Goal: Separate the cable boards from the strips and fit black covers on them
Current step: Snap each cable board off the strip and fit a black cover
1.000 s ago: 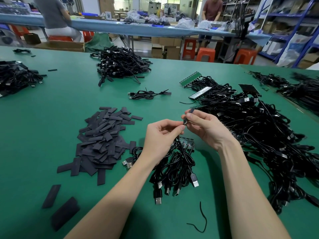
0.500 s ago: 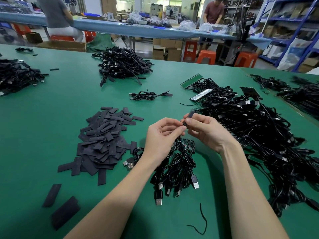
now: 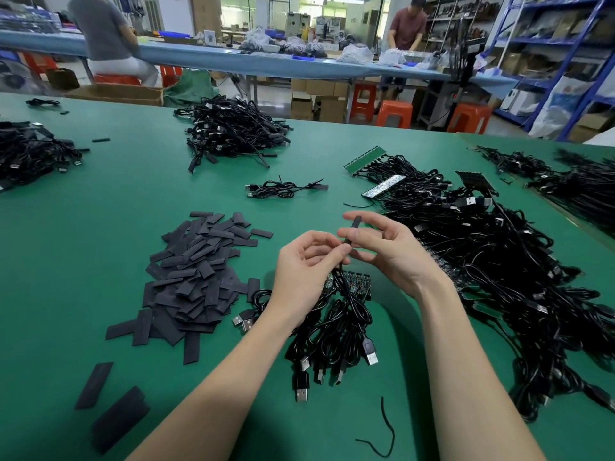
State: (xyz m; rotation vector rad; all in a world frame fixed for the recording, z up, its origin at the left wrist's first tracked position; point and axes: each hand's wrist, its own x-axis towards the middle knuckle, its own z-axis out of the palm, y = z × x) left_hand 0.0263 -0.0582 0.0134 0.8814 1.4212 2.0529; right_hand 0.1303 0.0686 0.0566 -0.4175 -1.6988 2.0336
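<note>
Black cover (image 3: 354, 224), flat matte strip, between both hands.

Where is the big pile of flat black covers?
In the head view, the pile of black covers lies on the green table, beside the left hand.

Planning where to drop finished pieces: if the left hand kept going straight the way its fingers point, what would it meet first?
The left hand points right, so it would probably meet the right hand first, just past the black cover held between them.
</note>
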